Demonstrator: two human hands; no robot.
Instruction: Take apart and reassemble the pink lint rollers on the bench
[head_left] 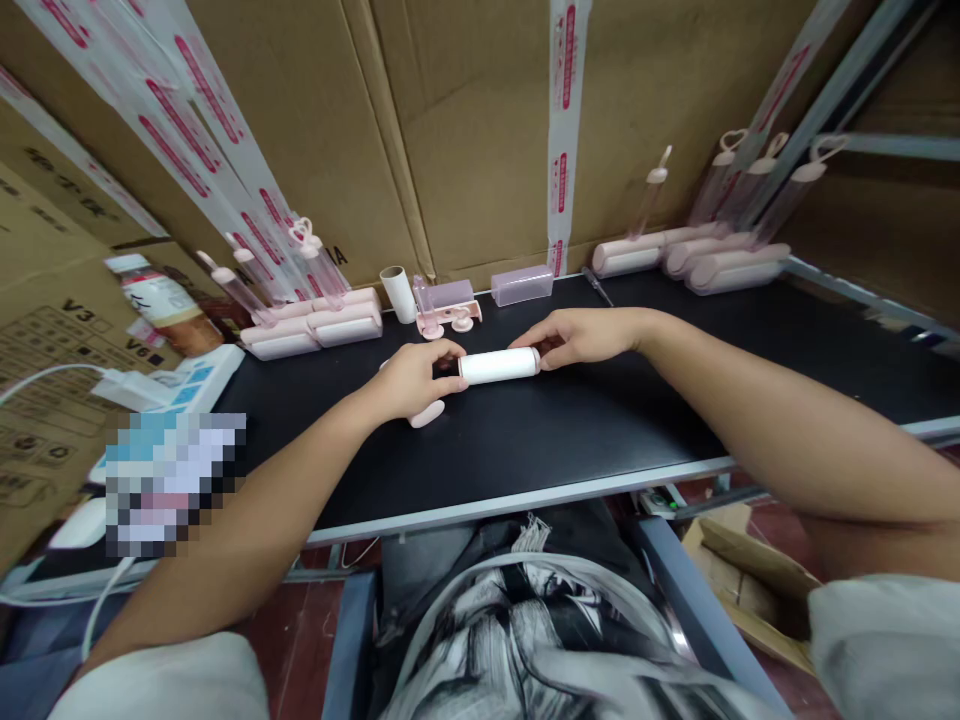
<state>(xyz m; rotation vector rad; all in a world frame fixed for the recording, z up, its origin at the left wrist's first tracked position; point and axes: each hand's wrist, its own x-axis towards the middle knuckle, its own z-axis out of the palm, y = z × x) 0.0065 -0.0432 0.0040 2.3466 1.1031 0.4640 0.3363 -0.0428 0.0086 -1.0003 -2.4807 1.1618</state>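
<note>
Between my two hands a white lint-roller roll (499, 366) lies sideways just over the black tabletop (555, 430). My left hand (420, 378) pinches its left end with thumb and fingers. At the right end, the fingertips of my right hand (574, 340) close on the rim. A pale pink rounded piece (427, 414) sits beneath my left hand, partly hidden by it. Behind the roll are a pink holder part (450, 318) with a clear pink handle (426, 305), and a white tube (397, 293) standing upright.
Pink lint rollers with clear handles stand at back left (345, 320) and back right (739, 265). Clear purple covers (523, 285) and a screwdriver (598, 287) lie along the back. A power strip (199, 385), a bottle (165, 305) and a blurred-out device (172, 480) are left. Cardboard walls the back.
</note>
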